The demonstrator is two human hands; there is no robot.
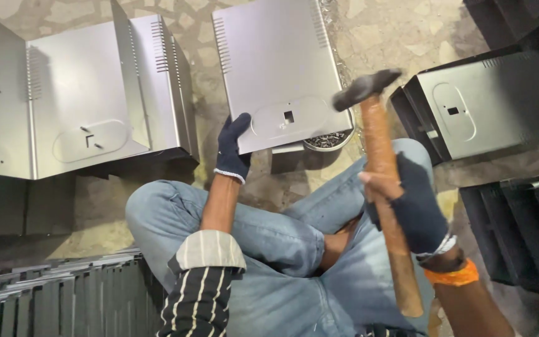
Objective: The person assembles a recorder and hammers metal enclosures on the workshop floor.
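— Two gloved hands, what has each got?
— The right hand [410, 206] is clenched round the brown wooden handle of a hammer with a dark metal head [378, 156], raised above the lap. The left hand [232, 150] pinches the near corner of a bent grey sheet-metal panel with a small square hole [279, 68], which lies on the stone floor [394, 31].
— And around it?
— A round bowl of small metal bits [329, 140] peeks from under the panel's edge; similar grey panels [88, 93] sit left and right, dark ones [57, 299] stacked nearby.

Grey vented sheet-metal panel [279, 68] lies flat on floor; wooden-handled hammer [382, 168] raised upright.
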